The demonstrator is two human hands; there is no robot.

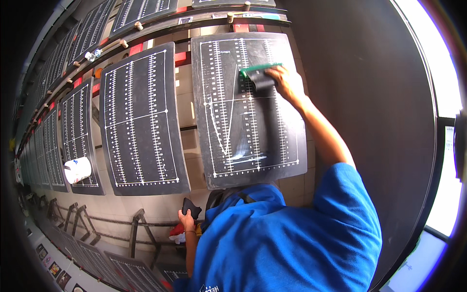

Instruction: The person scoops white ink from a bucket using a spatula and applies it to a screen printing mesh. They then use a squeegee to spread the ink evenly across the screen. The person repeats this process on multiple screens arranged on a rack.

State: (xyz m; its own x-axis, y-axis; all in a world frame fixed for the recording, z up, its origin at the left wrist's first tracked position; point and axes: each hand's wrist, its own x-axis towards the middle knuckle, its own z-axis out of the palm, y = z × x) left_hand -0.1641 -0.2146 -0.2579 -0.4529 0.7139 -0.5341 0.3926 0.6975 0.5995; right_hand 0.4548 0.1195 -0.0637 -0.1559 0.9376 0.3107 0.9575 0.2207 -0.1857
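Observation:
My right hand (288, 84) is closed on a green-edged tool with a dark flap (262, 82), slightly blurred. It is over the upper right part of a black board (265, 177) printed with white ruler scales and a white border. On that board, thin white lines form a V at the left, and a pale streaky smear (242, 155) lies near its lower edge. Down beside my body, my left hand (187, 221) grips a crumpled black cloth-like thing (191, 208); its exact kind is unclear.
Similar marked boards (141, 121) stand in a row to the left, with a white tub (78, 170) on one. Dark rails with wooden pegs (230, 18) run along the far side. A metal railing (136, 228) stands at the near left. A large dark surface (369, 97) rises at the right.

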